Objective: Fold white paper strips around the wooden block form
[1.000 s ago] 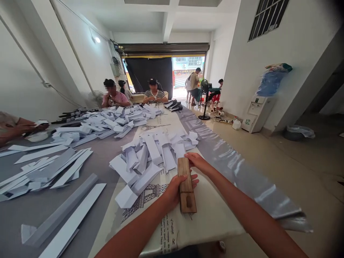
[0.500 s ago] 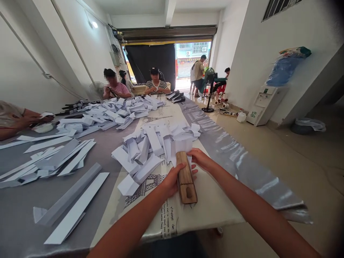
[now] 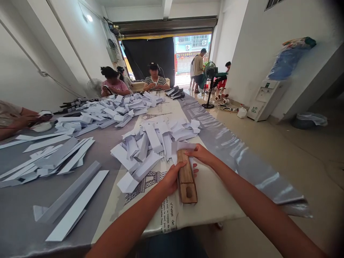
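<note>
A long wooden block (image 3: 186, 175) with an oval hole near its close end is gripped by my left hand (image 3: 174, 175), thumb on top and fingertips showing past the right side. White paper (image 3: 176, 147) stands at the block's far end and runs along its sides. My right hand (image 3: 200, 153) pinches this paper at the far end, its fingers over the block's top edge. Just beyond lies a heap of folded white paper sleeves (image 3: 154, 138). How far the paper wraps beneath the block is hidden.
Long folded paper strips (image 3: 77, 202) lie on the grey tablecloth (image 3: 113, 204) at left. A larger paper pile (image 3: 115, 111) sits farther back. Several people work around the table, one person's hands (image 3: 27, 118) at far left. A fan (image 3: 209, 84) and water dispenser (image 3: 264, 98) stand right.
My right hand has moved up and left over the block's far end. The upright paper flap there is now bent lower. My left hand keeps its hold on the block.
</note>
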`<state>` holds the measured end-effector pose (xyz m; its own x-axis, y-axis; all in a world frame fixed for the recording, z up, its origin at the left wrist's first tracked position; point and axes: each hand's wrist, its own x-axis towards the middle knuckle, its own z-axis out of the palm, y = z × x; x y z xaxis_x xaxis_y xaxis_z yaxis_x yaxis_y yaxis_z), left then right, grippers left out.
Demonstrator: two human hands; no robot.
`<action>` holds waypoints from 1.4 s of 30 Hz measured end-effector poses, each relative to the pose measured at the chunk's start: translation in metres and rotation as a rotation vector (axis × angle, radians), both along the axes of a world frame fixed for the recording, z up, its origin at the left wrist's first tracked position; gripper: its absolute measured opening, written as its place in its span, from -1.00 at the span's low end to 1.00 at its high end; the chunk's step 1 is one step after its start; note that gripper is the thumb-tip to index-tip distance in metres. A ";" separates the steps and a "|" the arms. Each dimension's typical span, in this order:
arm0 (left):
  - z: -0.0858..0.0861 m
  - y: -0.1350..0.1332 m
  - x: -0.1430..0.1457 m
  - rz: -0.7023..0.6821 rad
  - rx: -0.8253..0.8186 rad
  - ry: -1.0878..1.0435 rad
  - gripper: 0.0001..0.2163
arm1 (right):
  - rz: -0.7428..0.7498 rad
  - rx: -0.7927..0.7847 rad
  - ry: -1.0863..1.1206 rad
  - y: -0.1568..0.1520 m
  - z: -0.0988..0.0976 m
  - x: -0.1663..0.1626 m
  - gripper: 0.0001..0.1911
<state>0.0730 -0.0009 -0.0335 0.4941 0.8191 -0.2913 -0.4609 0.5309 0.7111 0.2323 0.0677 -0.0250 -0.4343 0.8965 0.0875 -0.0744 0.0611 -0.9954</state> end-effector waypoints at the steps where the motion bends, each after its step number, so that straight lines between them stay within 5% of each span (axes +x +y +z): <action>1: 0.000 0.000 0.000 -0.003 0.010 0.007 -0.57 | -0.018 -0.010 -0.004 -0.002 0.000 -0.001 -0.68; 5: 0.002 -0.002 -0.001 -0.009 0.024 0.062 -0.56 | -0.051 0.031 -0.033 -0.008 0.005 -0.002 -0.67; 13: 0.001 0.003 -0.001 -0.044 -0.068 0.007 -0.54 | 0.137 0.486 -0.241 -0.009 0.022 0.006 -0.68; 23: 0.000 0.002 -0.006 -0.054 -0.099 -0.048 -0.57 | 0.204 0.686 -0.477 -0.020 0.027 0.010 -0.58; 27: 0.002 0.000 -0.006 -0.028 -0.093 -0.025 -0.59 | 0.240 0.607 -0.386 -0.022 0.030 0.009 -0.60; 33: 0.011 0.005 -0.012 -0.050 -0.153 -0.129 -0.48 | 0.110 0.145 0.191 -0.017 0.033 0.009 -0.40; 37: 0.018 0.005 -0.019 -0.045 -0.240 -0.168 -0.43 | 0.199 0.060 0.199 -0.018 0.025 0.000 -0.44; 42: 0.015 0.005 -0.018 -0.042 -0.196 -0.138 -0.42 | 0.139 -0.018 0.218 -0.020 0.014 -0.011 -0.45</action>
<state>0.0555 0.0042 -0.0190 0.5727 0.7317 -0.3696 -0.5214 0.6731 0.5245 0.2211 0.0473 -0.0109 -0.5259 0.8319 0.1772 -0.2941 0.0177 -0.9556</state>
